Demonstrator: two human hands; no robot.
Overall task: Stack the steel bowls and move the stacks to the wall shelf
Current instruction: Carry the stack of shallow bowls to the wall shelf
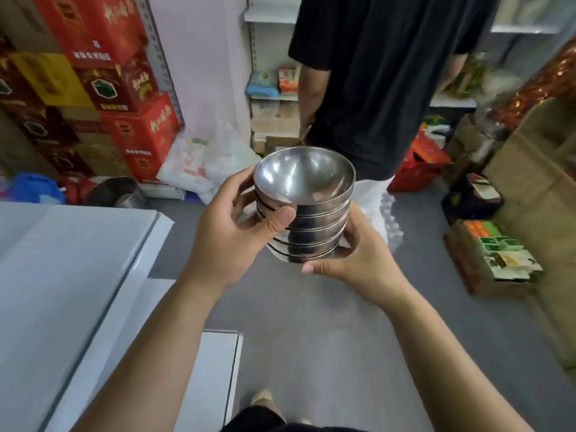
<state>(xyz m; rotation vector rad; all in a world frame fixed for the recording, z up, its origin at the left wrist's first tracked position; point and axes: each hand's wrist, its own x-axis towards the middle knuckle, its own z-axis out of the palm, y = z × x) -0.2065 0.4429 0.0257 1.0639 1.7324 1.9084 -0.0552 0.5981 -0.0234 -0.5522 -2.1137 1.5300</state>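
A stack of several nested steel bowls (307,210) is held in the air at the middle of the view, above the grey floor. My left hand (232,226) grips the stack's left side, thumb pressed on the upper rims. My right hand (349,260) cups the stack from below and the right, thumb along the bottom bowl. The top bowl is empty and shiny. White wall shelves (271,17) with packets stand straight ahead, partly hidden by a person.
A person in a black shirt (383,82) stands close in front. A white freezer top (71,269) fills the left. Red cartons (137,132) stack at the back left, cardboard boxes (536,188) line the right. A steel pot (115,191) sits on the floor.
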